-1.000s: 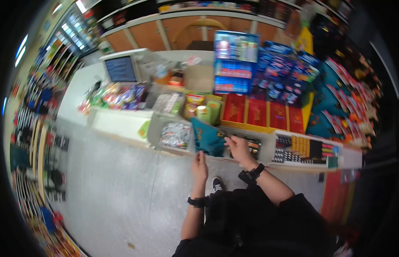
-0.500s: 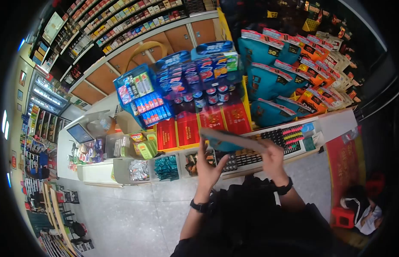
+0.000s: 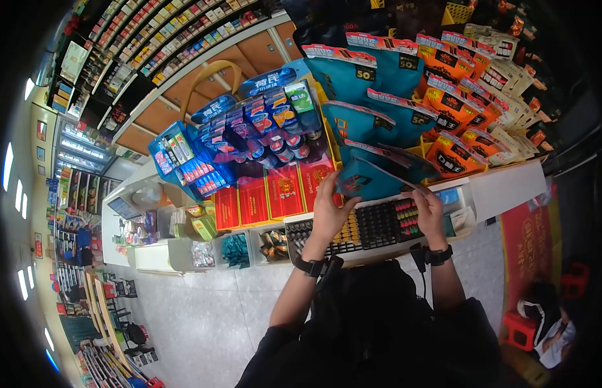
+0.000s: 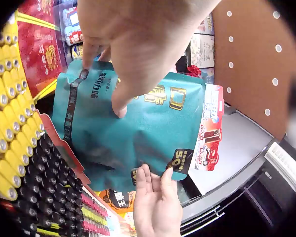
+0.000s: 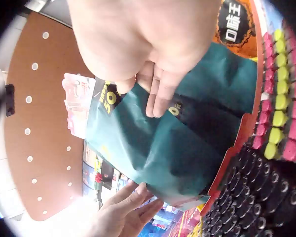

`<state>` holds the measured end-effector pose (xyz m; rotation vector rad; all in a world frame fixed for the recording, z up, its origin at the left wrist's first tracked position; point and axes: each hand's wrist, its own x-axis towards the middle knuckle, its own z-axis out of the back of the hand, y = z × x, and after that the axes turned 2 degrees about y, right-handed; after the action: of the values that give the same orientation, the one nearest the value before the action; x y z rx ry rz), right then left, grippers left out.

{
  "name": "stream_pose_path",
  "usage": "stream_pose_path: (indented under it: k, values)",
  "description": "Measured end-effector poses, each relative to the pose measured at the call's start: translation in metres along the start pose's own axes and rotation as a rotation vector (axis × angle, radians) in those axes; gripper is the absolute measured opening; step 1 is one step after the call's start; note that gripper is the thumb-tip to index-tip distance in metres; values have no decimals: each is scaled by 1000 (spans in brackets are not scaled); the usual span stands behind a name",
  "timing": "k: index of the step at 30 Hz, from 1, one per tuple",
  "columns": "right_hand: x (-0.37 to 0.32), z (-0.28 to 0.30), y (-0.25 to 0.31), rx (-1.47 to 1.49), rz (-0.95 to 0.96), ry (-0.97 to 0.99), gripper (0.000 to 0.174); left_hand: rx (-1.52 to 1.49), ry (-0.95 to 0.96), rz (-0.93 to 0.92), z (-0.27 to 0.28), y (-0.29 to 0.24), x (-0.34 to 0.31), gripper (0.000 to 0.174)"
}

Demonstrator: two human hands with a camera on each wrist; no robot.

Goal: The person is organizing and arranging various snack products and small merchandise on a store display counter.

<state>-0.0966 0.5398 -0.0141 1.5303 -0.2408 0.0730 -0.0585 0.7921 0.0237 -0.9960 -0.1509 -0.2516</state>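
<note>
A teal snack pouch [image 3: 369, 182] with gold lettering and a black "50" label stands tilted against the front of similar teal pouches [image 3: 359, 119]. My left hand [image 3: 330, 216] grips its left side, the thumb [image 4: 120, 103] lying across the front face. At the opposite side, my right hand [image 3: 430, 212] pinches the corner near the label, clearly seen in the left wrist view. The pouch's lower edge lies close to the red-edged lip [image 4: 61, 143] of the display rack. The right wrist view shows the pouch's creased surface under the right fingers [image 5: 160, 94].
Rows of lighters [image 3: 372, 227] fill a tray just below the pouch. Left of it stand red boxes [image 3: 284, 191] and a blue candy display [image 3: 249, 123]. Orange pouches [image 3: 453, 155] hang to the right. Small bins of teal packets [image 3: 235, 251] line the counter front.
Both hands have carried the pouch rightward from the small bins, past the lighter tray, to the rack of teal pouches. Its face, seen edge-on half a second ago, now shows. The head view has turned right.
</note>
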Motion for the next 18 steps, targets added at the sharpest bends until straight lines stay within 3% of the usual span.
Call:
stream_pose_path:
  k: [8, 10, 13, 14, 17, 18]
  values:
    - [1, 21, 5, 4, -77, -8, 24, -95, 104, 50, -25, 1, 18, 84]
    - [4, 13, 12, -99, 64, 95, 24, -357, 85, 36, -35, 31, 13, 86]
    - [14, -4, 29, -132, 83, 134, 25, -369, 74, 103, -35, 30, 9, 86]
    - [17, -9, 42, -245, -49, 152, 28, -345, 73, 88, -32, 24, 9, 84]
    - [27, -17, 33, -428, 12, 218, 27, -329, 24, 68, -29, 24, 13, 84]
    - [29, -18, 19, -523, -72, 248, 26, -356, -11, 48, -32, 35, 14, 84]
